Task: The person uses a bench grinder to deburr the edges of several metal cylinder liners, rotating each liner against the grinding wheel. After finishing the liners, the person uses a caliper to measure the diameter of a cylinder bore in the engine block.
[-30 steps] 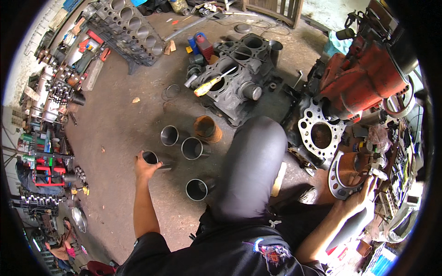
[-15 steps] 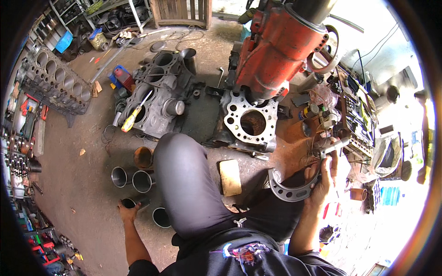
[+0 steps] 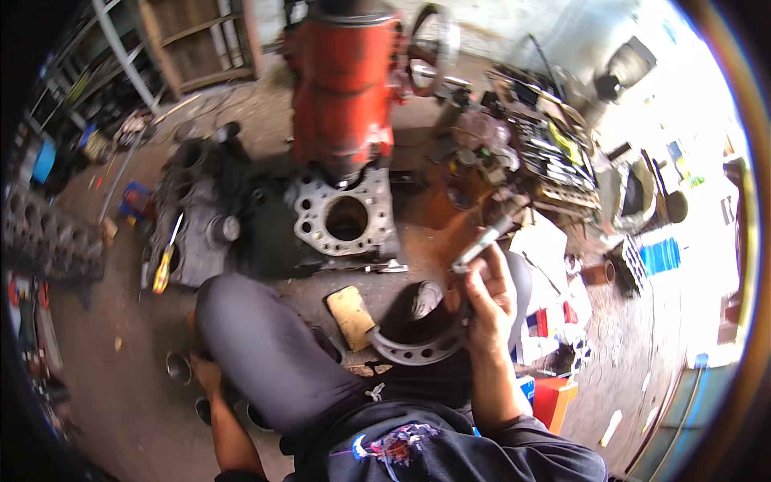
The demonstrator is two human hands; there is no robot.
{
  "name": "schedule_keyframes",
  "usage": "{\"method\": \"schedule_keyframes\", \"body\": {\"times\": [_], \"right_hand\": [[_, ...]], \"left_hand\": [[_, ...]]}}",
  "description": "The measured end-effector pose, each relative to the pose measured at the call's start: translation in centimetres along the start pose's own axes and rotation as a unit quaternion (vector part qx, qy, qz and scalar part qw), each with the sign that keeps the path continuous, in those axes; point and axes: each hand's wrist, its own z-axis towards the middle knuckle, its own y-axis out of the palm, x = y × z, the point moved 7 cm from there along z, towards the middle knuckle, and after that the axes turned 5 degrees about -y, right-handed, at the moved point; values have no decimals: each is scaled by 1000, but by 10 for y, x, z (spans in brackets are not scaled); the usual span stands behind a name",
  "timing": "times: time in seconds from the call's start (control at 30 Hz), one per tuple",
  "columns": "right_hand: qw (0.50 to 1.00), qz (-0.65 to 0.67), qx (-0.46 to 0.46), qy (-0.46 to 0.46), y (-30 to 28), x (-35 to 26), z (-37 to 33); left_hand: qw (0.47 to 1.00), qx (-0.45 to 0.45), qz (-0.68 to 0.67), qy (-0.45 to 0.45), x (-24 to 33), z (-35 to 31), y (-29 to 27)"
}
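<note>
In my right hand (image 3: pixel 490 301) is a large outside micrometer (image 3: pixel 418 352), its C-shaped frame curving low over my lap. My fingers close round its barrel end, and the thimble (image 3: pixel 490 237) points up and away. At lower left, beside my raised knee, my left hand (image 3: pixel 207 376) is closed at the rim of a metal cylinder liner (image 3: pixel 178 367); blur softens its fingers. More liners stand by that forearm, one of them a dark-mouthed liner (image 3: pixel 202 411), partly hidden by my arm and leg.
Ahead stands an engine block (image 3: pixel 309 229) with a red machine body (image 3: pixel 341 88) above it. Left of it lies another block (image 3: pixel 193 201) with a yellow-handled screwdriver (image 3: pixel 163 271) on top. A yellowish pad (image 3: pixel 351 319) rests before my lap. Tools (image 3: pixel 554 153) crowd the right side.
The view has swung to the right, so the blocks sit further left. My right hand has brought the micrometer leftward over my lap. My left hand stays low among the liners.
</note>
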Motion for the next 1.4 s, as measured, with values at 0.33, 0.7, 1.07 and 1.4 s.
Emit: {"method": "schedule_keyframes", "body": {"times": [0.33, 0.7, 1.07, 1.4], "right_hand": [[999, 13, -39, 2, -13, -19, 0], [998, 52, -39, -3, 14, -3, 10], [1000, 20, 4, -12, 57, 81, 41], [997, -9, 83, 4, 62, 150, 68]], "left_hand": [[897, 88, -397, -176, -68, -63, -247], [838, 381, -391, 18, -129, -116, -586], [779, 287, -476, 289, 83, -67, -679], [805, 245, -439, 316, 167, -50, -666]]}}
